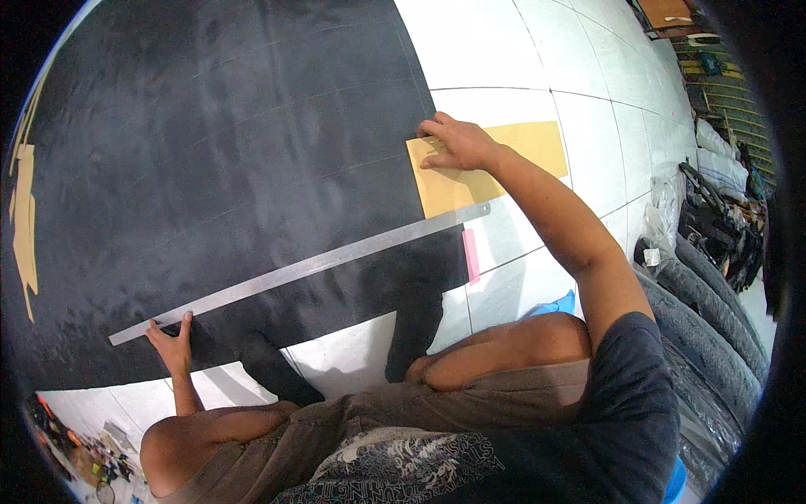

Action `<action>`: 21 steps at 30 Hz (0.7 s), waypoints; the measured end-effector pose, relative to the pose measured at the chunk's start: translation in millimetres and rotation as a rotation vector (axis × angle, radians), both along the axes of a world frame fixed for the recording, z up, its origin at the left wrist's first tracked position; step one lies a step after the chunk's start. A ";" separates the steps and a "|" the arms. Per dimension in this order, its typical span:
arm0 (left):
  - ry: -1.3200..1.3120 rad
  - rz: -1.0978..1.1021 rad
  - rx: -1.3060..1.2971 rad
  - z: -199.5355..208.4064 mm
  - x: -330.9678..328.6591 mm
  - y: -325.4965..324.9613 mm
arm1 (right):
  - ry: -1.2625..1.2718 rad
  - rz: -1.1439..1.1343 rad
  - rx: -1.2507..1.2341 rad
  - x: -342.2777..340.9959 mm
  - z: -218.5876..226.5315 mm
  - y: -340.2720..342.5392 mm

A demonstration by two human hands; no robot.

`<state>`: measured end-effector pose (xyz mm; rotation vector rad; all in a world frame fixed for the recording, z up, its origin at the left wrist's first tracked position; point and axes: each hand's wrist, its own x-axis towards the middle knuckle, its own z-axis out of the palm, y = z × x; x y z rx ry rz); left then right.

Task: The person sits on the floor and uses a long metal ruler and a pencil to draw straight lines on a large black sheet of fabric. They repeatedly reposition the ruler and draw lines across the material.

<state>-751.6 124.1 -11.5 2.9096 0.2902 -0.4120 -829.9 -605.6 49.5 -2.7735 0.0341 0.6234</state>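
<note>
A long metal ruler (311, 267) lies slantwise across a large black sheet of material (277, 143) on the floor. At its lower left end my left hand (175, 343) is open, thumb and finger spread, their tips touching the ruler's near edge. My right hand (460, 144) rests on a yellow card (529, 147) at the sheet's right edge. Its fingers are bent and apart, with the tips at the card's left end. The card lies partly under my right wrist, just beyond the ruler's right end. Faint lines run across the black sheet.
A pink strip (472, 256) lies by the sheet's right edge. Several yellow strips (25, 223) lie at the far left. White tiles (495, 50) form the floor. Dark wrapped rolls (701, 311) stand at the right, and small clutter (92, 454) is at the lower left.
</note>
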 end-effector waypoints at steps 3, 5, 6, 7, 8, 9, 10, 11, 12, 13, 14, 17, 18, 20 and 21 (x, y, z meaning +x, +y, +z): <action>0.019 0.012 -0.020 4.6 -2.4 -5.2 | 0.012 -0.004 -0.026 -3.2 0.4 3.0; 0.012 0.015 -0.006 4.8 -4.1 -3.5 | 0.000 0.002 -0.036 -4.9 -0.5 3.6; 0.001 0.007 0.013 -0.4 -3.4 1.7 | -0.018 0.010 -0.028 -5.3 -0.9 3.0; -0.010 0.000 0.029 -0.4 -3.7 1.2 | -0.036 0.021 -0.022 -4.9 0.0 3.6; -0.005 0.005 0.024 0.2 -5.0 0.8 | -0.053 0.020 -0.028 -5.0 0.7 4.5; -0.001 0.009 0.019 1.5 -6.6 0.2 | -0.071 0.019 -0.035 -5.9 1.3 5.9; 0.001 0.011 0.015 3.8 -5.4 -2.7 | -0.090 0.015 -0.040 -6.7 1.2 6.2; -0.003 0.006 0.017 1.8 -5.3 0.1 | -0.086 0.009 -0.037 -7.5 1.0 6.9; -0.008 0.002 0.019 -1.8 -6.1 5.7 | -0.083 0.003 -0.034 -8.5 0.9 8.1; -0.014 -0.001 0.019 -2.9 -5.5 5.9 | -0.082 -0.002 -0.034 -8.7 0.7 7.6; -0.019 -0.001 0.017 -3.9 -4.8 5.8 | -0.097 0.000 -0.025 -8.9 0.9 7.1; -0.028 -0.003 0.018 -4.4 -6.7 2.4 | -0.132 0.010 -0.019 -12.1 0.4 5.1; -0.030 -0.006 0.020 -4.6 -7.2 0.0 | -0.139 0.018 -0.032 -12.9 0.0 4.3; -0.040 -0.008 0.024 -4.2 -7.2 2.6 | -0.139 0.028 -0.032 -11.3 -1.1 4.7; -0.047 -0.009 0.023 -6.5 -7.4 7.1 | -0.129 0.030 -0.022 -10.2 -1.5 4.5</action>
